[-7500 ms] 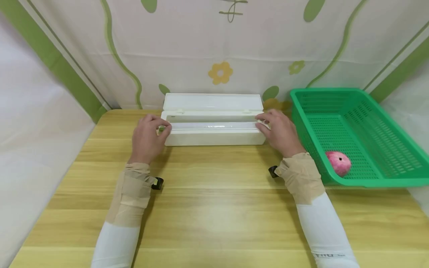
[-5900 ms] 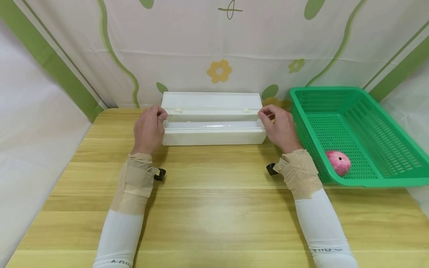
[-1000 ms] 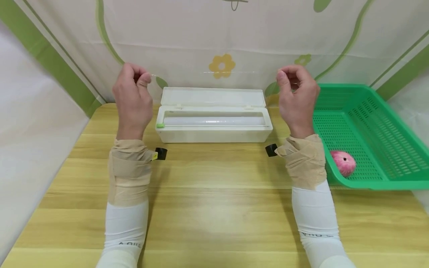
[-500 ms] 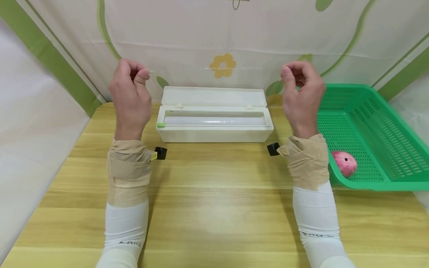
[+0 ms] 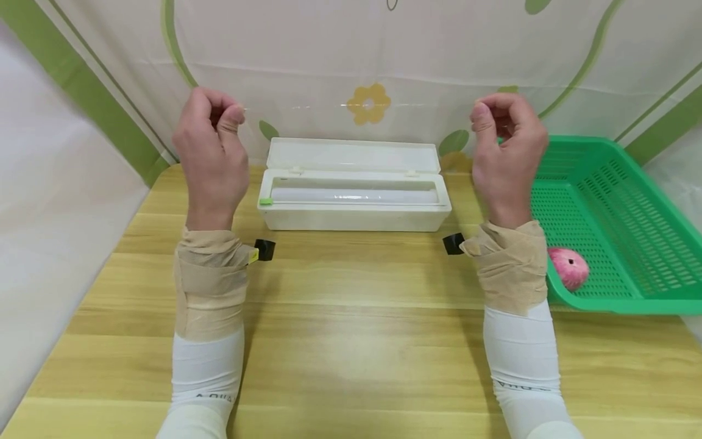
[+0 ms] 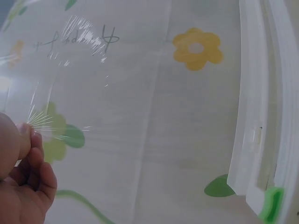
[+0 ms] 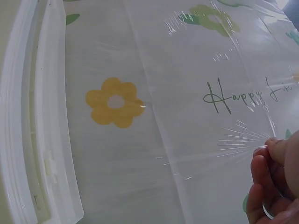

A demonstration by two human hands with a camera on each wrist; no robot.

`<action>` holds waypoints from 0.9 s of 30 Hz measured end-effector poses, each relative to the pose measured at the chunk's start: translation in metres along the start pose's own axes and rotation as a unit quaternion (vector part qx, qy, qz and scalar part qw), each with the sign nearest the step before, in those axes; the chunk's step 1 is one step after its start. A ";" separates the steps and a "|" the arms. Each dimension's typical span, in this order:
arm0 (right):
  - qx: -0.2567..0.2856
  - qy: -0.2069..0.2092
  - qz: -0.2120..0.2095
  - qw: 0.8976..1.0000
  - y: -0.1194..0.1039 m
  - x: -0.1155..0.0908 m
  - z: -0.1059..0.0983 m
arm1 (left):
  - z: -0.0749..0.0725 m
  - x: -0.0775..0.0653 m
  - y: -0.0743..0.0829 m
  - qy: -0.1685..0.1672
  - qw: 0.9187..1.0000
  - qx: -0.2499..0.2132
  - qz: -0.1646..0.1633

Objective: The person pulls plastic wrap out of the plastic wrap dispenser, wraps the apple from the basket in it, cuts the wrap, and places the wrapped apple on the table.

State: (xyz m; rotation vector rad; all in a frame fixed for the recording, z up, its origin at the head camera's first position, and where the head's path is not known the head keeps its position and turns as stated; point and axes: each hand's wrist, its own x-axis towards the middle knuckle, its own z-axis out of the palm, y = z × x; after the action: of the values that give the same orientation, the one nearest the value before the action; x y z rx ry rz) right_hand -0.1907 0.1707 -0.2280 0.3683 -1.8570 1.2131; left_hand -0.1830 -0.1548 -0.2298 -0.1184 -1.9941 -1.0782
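Note:
A sheet of clear cling film is stretched between my raised hands, seen mostly by its glints and by fine creases fanning from the fingertips in both wrist views. My left hand pinches one corner between thumb and index finger; my right hand pinches the opposite corner the same way. Between and below them, a white cling film dispenser box stands on the table with its lid tipped back. Inside lies the film roll. A green slide cutter sits at the box's left end.
A green perforated basket stands at the right, partly behind my right forearm. In its near left corner lies a pink round fruit with a dark spot. A flower-patterned cloth hangs behind the wooden table.
Seconds ago both hands were at the box's ends and the film was low over it. Now they are raised, pulling film upward; over the last second they rose slightly and moved a little farther apart.

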 end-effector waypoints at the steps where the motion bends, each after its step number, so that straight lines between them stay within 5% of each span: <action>1: 0.000 0.000 -0.001 1.000 -0.001 0.000 -0.001 | 0.000 0.000 0.000 0.001 1.000 -0.001 0.005; 9: 0.014 0.009 -0.029 0.999 -0.004 0.000 -0.004 | -0.003 -0.001 0.006 0.004 1.000 -0.008 -0.004; 13: 0.014 0.019 -0.020 1.000 -0.007 0.001 -0.004 | -0.005 -0.002 0.006 0.007 0.999 -0.014 0.042; 19: 0.022 0.029 -0.020 0.999 -0.013 0.001 -0.006 | -0.008 -0.003 0.011 0.009 0.999 -0.019 0.025; 27: 0.028 0.038 -0.038 0.998 -0.017 0.003 -0.009 | -0.011 -0.003 0.015 0.029 0.997 -0.032 0.058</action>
State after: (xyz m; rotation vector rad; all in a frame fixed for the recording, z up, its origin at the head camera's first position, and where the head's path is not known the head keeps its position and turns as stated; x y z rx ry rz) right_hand -0.1766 0.1707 -0.2143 0.4141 -1.7313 1.2131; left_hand -0.1673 -0.1520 -0.2194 -0.2318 -1.8775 -1.0601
